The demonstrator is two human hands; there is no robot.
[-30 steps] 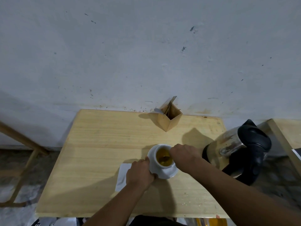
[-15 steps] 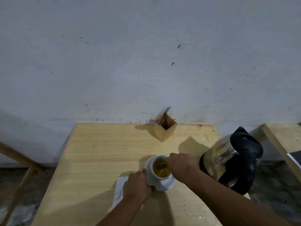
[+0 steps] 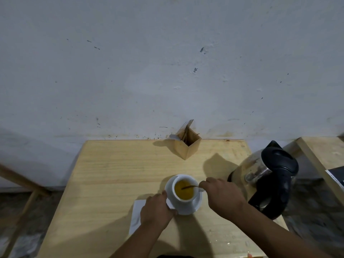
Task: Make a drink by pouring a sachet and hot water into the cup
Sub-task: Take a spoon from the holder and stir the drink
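A white cup [image 3: 181, 201] filled with an amber-yellow drink stands on a white saucer [image 3: 195, 206] near the front of the wooden table [image 3: 115, 175]. My left hand [image 3: 156, 211] grips the saucer's left edge. My right hand [image 3: 221, 196] sits just right of the cup and pinches a thin spoon [image 3: 189, 187] whose tip dips into the drink. A steel kettle [image 3: 268, 175] with a black lid and handle stands at the table's right edge, behind my right hand. A white sachet or paper [image 3: 136, 216] lies flat, partly under my left hand.
A small wooden box [image 3: 188, 146] holding thin sticks stands at the table's back edge against the white wall. Another wooden table edge [image 3: 316, 157] shows at the right. A wooden frame [image 3: 22, 185] leans at the left.
My right hand has drawn back to the right off the cup's rim, so the spoon and the drink now show. The camera view has tipped slightly; my left hand stays on the saucer.
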